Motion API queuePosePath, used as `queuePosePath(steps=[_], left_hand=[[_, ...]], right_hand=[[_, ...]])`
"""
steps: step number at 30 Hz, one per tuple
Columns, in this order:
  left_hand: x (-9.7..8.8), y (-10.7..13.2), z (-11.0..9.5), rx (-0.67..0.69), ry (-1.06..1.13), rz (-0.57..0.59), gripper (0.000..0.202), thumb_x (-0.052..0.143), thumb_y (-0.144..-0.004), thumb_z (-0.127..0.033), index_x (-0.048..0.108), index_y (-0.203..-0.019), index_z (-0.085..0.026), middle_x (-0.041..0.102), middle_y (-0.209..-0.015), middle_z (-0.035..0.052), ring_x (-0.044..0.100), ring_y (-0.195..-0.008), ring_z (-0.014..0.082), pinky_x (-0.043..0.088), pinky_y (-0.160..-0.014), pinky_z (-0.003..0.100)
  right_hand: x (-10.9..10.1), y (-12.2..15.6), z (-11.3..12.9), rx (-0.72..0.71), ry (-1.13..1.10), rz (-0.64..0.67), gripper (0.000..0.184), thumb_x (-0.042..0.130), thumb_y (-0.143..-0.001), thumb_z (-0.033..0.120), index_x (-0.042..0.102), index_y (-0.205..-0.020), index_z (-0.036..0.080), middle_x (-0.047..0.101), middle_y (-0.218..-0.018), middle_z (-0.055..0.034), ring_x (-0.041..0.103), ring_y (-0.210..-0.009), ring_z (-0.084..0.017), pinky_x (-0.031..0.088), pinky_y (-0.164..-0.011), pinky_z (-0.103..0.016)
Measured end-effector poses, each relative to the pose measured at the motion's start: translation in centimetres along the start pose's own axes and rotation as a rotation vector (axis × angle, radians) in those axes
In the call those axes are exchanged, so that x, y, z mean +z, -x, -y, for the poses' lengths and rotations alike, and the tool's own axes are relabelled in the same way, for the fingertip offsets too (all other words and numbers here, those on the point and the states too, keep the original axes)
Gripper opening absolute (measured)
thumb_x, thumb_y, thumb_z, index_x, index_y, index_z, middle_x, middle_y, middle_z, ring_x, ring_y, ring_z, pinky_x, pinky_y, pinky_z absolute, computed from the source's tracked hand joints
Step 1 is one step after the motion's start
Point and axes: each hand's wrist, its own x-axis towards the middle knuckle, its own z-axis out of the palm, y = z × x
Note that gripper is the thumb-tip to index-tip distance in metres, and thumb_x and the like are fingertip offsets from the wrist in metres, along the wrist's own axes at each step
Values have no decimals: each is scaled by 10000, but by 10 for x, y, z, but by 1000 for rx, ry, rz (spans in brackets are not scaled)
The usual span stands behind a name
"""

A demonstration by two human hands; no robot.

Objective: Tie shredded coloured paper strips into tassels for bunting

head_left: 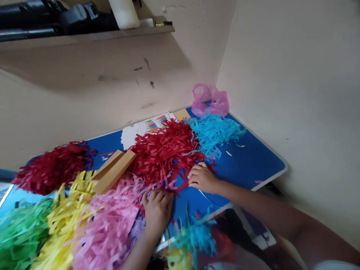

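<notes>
Blue and yellow fringe (194, 240) bunched closest to us, by the near edge of the blue table (253, 165)! Red strips (165, 150) heaped just beyond our left hand (158, 206), fingers bent, and right hand (203, 178), fingers curled narrow; we couldn't tell what either gripped. Folded cardboard (116, 170) lay over pink fringe (108, 225) and yellow, crowding the left; turquoise fringe (215, 133) sat before a pink bag (221, 103).

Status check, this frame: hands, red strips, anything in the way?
Left hand by the pink strips, right hand at the central red strips; grips unclear. Red strips heaped on the blue table. Pink strips crowd the left hand's side.
</notes>
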Motion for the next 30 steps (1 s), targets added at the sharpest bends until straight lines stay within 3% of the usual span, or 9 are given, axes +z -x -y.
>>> queuePosePath(steps=[5, 16, 21, 25, 28, 30], left_hand=[[0, -7, -4, -71, 42, 25, 200, 574, -908, -367, 736, -816, -293, 744, -832, -1, 614, -946, 251, 278, -978, 505], [2, -23, -8, -138, -35, 79, 233, 581, -870, -346, 698, -689, -258, 731, -802, 33, 592, -906, 280, 320, -897, 516], [2, -22, -8, -59, -57, 50, 134, 604, -859, -259, 731, -856, -300, 741, -910, 29, 586, -983, 291, 316, -947, 540], [1, -20, -11, 66, -80, 45, 264, 585, -857, -149, 745, -906, -353, 751, -949, -9, 583, -1016, 290, 237, -1027, 593], [-1, -21, -14, 86, -79, 37, 227, 592, -850, -159, 746, -892, -319, 754, -950, -8, 590, -1026, 290, 232, -1046, 588], [-1, -23, -16, 97, -69, 38, 167, 607, -849, -199, 742, -883, -290, 752, -946, 3, 594, -1040, 289, 218, -1064, 583]], right_hand=[[-4, -4, -2, 64, -33, 17, 123, 727, -841, 320, 723, -749, 239, 715, -890, 13, 578, -910, -162, 291, -882, -357], [-3, -21, 8, 212, 0, 90, 171, 716, -784, 258, 668, -629, 207, 678, -784, 3, 545, -815, -176, 301, -775, -340], [-10, -21, 17, 227, 58, 72, 121, 711, -809, 275, 665, -720, 207, 674, -823, -12, 535, -865, -200, 308, -817, -373], [-15, -15, 27, -7, 122, 37, 74, 632, -901, 287, 677, -858, 247, 695, -977, -1, 494, -1047, -219, 232, -989, -455], [-9, -13, 29, -215, 239, 24, 162, 539, -961, 229, 667, -862, 236, 700, -915, 6, 494, -1040, -207, 201, -1033, -473], [-4, -15, 28, -251, 307, 47, 206, 502, -969, 171, 659, -843, 214, 694, -889, -9, 500, -1017, -204, 224, -1025, -462]])
